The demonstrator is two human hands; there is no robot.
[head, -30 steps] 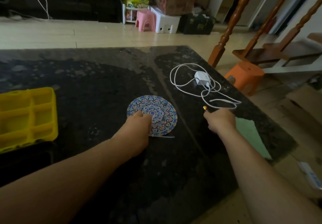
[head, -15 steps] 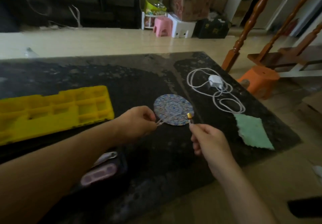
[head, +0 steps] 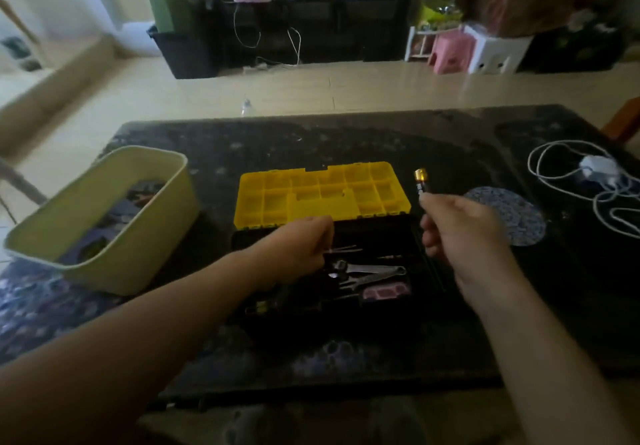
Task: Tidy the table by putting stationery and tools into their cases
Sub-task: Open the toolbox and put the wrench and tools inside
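A black toolbox point(head: 429, 236) lies open on the dark table, its yellow compartmented lid point(head: 322, 195) tipped back. Inside lie a metal wrench point(head: 367, 271), other tools and a small pink item point(head: 384, 292). My left hand point(head: 301, 247) hovers over the box's left part, pinching a thin metal tool point(head: 343, 248) that looks like tweezers. My right hand point(head: 460, 226) is at the box's right edge and holds upright a small stick-like object with a gold tip point(head: 420, 177).
A pale green bin point(head: 138, 236) with dark items stands at the left. A round patterned coaster point(head: 512, 216) and a white charger with coiled cable point(head: 595, 174) lie at the right. The table's near edge is close to me.
The view has swung left from the coaster to the toolbox. Both hands moved left with their items; the left hand's thin tool is now over the open box.
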